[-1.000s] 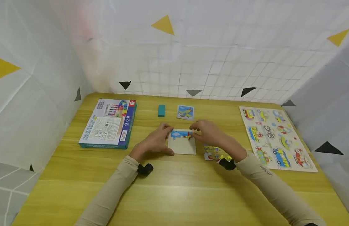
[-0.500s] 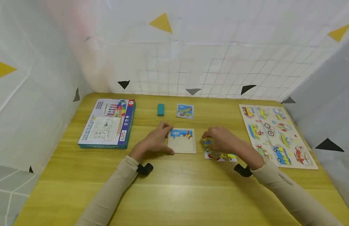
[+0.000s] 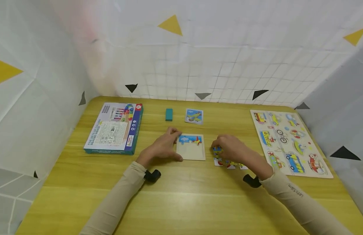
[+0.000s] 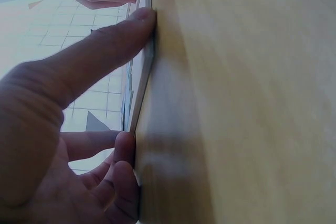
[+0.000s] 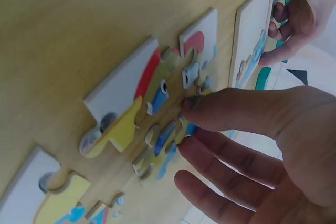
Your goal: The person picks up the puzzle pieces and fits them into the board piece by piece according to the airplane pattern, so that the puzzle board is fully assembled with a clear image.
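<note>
My left hand [image 3: 162, 147] holds the left side of a square wooden puzzle board [image 3: 190, 152], thumb at its near corner and fingers at its far corner. Blue sky pieces and a red-and-yellow piece lie along the board's top; its lower part is bare wood. To the right, my right hand [image 3: 232, 149] reaches down over loose jigsaw pieces [image 5: 123, 85] on the table. In the right wrist view, its thumb and index finger pinch a small yellow-and-blue puzzle piece [image 5: 187, 126], partly hidden by the fingertips. The other fingers are loosely bent.
A picture card of a yellow airplane [image 3: 194, 116] and a teal block [image 3: 169, 115] lie beyond the puzzle board. A boxed bead set [image 3: 111, 130] lies at the left. At the right lies a large vehicle puzzle board [image 3: 284, 148].
My right hand has moved from the puzzle board's top right corner over to the loose pieces, leaving the red-and-yellow piece on the board. My left hand stays at the board's left side.
</note>
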Action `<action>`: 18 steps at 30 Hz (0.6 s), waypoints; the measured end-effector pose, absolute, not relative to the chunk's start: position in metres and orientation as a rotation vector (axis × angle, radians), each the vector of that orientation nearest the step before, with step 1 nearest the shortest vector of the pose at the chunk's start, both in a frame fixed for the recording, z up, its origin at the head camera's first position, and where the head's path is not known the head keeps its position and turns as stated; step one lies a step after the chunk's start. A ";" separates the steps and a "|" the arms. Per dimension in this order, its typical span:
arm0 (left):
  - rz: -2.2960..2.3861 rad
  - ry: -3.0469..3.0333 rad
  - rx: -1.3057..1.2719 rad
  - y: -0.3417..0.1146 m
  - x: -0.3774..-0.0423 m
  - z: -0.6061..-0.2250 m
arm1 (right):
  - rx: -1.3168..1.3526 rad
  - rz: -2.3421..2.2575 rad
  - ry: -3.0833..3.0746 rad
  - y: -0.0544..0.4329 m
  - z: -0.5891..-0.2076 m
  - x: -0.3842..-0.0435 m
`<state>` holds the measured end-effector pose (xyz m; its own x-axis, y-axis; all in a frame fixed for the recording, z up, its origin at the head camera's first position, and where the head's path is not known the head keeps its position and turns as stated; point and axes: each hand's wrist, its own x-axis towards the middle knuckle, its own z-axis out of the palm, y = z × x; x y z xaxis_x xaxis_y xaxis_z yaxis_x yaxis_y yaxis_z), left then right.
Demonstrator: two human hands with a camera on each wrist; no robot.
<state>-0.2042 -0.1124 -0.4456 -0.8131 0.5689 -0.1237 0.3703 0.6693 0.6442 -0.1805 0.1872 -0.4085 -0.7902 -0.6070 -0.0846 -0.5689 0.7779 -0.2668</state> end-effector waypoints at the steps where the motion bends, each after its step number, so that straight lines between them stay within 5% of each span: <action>1: 0.889 2.574 0.746 -0.112 -0.204 -0.446 | -0.934 -0.343 2.809 0.187 -0.409 -0.180; 18: 0.897 2.567 0.731 -0.112 -0.203 -0.444 | -0.919 -0.408 2.855 0.182 -0.403 -0.186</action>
<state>-0.2028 -0.1122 -0.4442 -0.8159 0.5632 -0.1309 0.3591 0.6709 0.6488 -0.1857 0.1818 -0.4027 -0.8098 -0.5862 -0.0263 -0.5554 0.7802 -0.2878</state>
